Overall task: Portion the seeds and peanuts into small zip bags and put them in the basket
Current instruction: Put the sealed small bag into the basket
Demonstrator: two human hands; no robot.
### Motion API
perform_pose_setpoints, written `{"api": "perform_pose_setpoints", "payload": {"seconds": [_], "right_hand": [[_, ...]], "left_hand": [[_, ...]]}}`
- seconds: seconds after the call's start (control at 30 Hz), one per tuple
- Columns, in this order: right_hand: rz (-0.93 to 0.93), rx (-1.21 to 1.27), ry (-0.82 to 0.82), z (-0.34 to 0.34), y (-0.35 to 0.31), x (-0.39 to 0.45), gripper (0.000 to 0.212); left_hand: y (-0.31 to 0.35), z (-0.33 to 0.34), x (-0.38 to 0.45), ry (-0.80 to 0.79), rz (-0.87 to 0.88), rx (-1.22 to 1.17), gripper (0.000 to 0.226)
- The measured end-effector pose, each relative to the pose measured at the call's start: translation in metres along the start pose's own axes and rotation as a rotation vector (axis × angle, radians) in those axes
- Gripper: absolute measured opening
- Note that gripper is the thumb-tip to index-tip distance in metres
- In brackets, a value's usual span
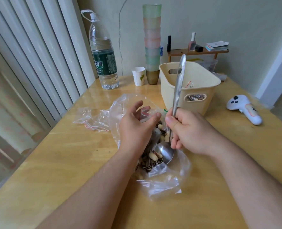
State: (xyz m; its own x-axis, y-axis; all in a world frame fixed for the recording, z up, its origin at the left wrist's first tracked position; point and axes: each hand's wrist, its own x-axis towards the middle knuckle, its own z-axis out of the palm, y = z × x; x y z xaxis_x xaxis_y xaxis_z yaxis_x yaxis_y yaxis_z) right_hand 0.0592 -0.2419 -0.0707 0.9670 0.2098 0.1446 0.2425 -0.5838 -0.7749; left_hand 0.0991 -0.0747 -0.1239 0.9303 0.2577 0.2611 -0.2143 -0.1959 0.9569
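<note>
Spare zip bags [94, 119] lie at the left of the worktop [62, 162]. The left hand [135, 128] pinches a small bag [145, 114] open, its grip clamped on the rim. The right hand [189, 129] is clamped on a ladle [178, 90] whose bowl sits in the seeds and peanuts [151, 161]. The basket [188, 86], behind, holds filled bags. If the small bag's mouth sags, the scoop could spill.

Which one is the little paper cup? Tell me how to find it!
Look at the far end of the wooden table, between the big water bottle and the tall stack of cups. The paper cup stands alone: short, white, with a green leaf.
</note>
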Motion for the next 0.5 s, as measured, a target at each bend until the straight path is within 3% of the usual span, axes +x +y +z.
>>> {"api": "perform_pose_setpoints", "payload": {"seconds": [0.13, 0.27, 0.5], "right_hand": [[0.113, 0.099, 0.045, 0.002, 0.013, 0.007, 0.022], [0.229, 0.319, 0.11, 0.0, 0.025, 0.014, 0.026], [0.238, 0.409, 0.244, -0.02, 0.02, 0.014, 0.028]], "left_hand": [[0.0, -0.002, 0.0, -0.046, 0.015, 0.032, 0.072], [0.0, -0.005, -0.002, -0.169, 0.02, 0.117, 0.056], [0.007, -0.036, 0.013, -0.471, -0.065, 0.0, 0.051]]}}
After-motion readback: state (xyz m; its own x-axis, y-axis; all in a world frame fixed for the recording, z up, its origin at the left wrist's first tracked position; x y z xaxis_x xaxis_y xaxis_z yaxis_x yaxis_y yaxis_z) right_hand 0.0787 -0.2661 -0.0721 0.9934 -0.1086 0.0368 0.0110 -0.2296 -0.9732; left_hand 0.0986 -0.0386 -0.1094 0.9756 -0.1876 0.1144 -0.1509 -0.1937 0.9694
